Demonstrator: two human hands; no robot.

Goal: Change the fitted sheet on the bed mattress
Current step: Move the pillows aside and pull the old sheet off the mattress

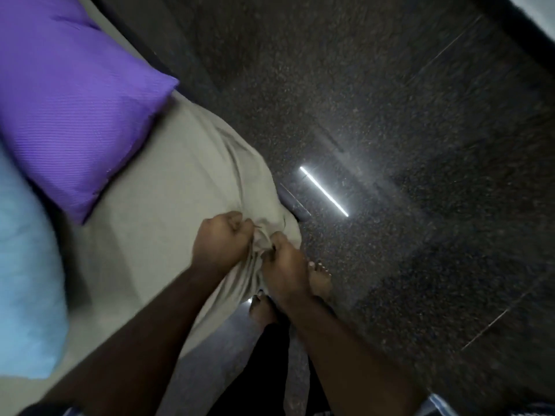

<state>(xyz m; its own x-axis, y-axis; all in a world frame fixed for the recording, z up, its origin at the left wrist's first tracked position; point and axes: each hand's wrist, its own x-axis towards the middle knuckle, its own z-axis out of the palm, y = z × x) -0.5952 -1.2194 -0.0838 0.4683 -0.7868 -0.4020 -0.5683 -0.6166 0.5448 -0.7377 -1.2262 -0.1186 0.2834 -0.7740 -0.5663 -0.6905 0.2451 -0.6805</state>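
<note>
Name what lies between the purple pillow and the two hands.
Head view: only a bare stretch of beige sheet separates the purple pillow from the hands.

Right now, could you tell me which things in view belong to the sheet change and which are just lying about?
Part of the job:
beige sheet, bunched at the bed corner
left hand, gripping it
right hand, gripping it

Lying about:
purple pillow
light blue pillow
</note>
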